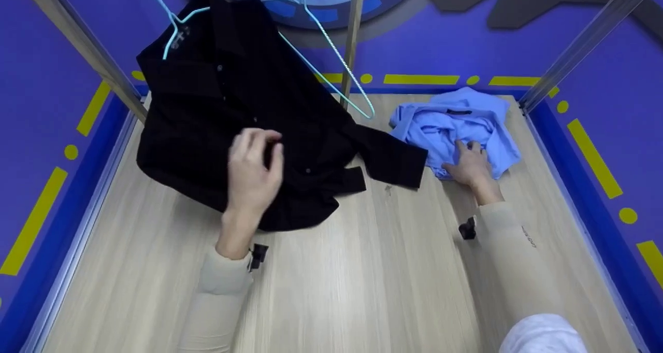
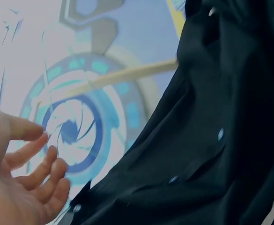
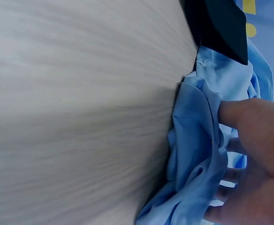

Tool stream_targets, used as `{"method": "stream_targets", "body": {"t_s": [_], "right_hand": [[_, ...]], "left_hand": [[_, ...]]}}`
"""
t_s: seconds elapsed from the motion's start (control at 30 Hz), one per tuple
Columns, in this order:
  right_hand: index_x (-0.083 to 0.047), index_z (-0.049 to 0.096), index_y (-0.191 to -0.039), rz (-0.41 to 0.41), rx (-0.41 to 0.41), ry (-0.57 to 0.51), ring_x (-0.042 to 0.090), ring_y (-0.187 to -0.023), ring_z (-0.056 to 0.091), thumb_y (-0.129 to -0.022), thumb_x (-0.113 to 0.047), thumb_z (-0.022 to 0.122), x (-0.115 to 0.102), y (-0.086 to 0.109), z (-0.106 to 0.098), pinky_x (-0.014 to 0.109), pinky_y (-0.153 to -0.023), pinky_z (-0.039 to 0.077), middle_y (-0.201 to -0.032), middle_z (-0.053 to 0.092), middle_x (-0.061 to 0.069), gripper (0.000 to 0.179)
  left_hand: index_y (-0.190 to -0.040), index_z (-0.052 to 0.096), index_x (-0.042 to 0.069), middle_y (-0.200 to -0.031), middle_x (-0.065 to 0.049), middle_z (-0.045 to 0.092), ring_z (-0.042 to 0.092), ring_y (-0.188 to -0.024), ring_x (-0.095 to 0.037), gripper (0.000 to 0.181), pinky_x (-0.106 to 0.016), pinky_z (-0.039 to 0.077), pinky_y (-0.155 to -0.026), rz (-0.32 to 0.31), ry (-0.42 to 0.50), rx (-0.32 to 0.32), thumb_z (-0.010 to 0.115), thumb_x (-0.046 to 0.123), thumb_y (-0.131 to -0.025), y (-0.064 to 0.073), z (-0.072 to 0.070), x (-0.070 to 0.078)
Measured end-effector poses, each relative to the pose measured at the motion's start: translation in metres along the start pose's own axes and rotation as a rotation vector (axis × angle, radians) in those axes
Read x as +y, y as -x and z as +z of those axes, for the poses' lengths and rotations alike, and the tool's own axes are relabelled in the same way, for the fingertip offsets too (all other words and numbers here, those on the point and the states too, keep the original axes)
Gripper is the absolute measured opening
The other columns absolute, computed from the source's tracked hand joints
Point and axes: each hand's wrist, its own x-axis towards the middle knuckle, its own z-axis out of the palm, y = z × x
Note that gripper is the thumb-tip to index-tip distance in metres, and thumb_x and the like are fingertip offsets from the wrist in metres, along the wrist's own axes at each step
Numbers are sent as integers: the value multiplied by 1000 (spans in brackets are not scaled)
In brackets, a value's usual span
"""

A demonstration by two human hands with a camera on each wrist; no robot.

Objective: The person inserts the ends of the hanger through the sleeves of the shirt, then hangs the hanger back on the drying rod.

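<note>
Two beige sleeves (image 1: 212, 311) reached forward over a pale wood-grained surface (image 1: 357, 280), a small black device (image 1: 258, 255) at each wrist. The left hand (image 1: 254, 174) was raised before the black shirt (image 1: 279, 104), its fingers loosely bent, the thumb well apart from them, and nothing in its hold. The right hand (image 1: 470, 167) rested on the blue shirt (image 1: 456, 127), thumb and fingers spread; the fingertips were partly hidden by a fold, so whether they pinched cloth could not be told. The blue shirt lay bunched at the far right of the surface. The black shirt stood at left, buttons forward, a turquoise hanger (image 1: 171, 15) at its collar and one cuff beside the blue shirt. Behind it appeared a second hanger (image 1: 336, 54), a wooden post (image 1: 355, 26) and a purple-blue wall (image 1: 414, 52) with yellow dashes.
</note>
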Motion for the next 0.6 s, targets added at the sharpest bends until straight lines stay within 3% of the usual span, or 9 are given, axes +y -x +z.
{"method": "stream_targets", "body": {"t_s": [0.13,0.37,0.6], "right_hand": [[4,26,-158,-16,-35,26,65,-139,18,-100,-33,63,-2,5,-3,76,-105,28,-156,13,41,79],[5,28,-158,-40,-52,50,64,-138,20,-99,-32,65,-4,13,-2,74,-106,28,-154,16,41,79],[5,32,-156,-62,-41,74,64,-135,25,-97,-34,67,-10,21,3,74,-103,33,-153,20,40,78]], "left_hand": [[-107,73,3,-103,-12,64,59,-95,-33,17,-46,45,-88,-9,-4,-157,72,5,-90,11,17,-1],[-111,71,5,-108,-10,64,59,-98,-32,19,-47,47,-90,-24,-45,-418,72,10,-93,29,33,1],[-117,70,5,-117,-8,63,59,-104,-29,22,-46,49,-89,-48,-80,-582,69,14,-97,39,41,3]]}}
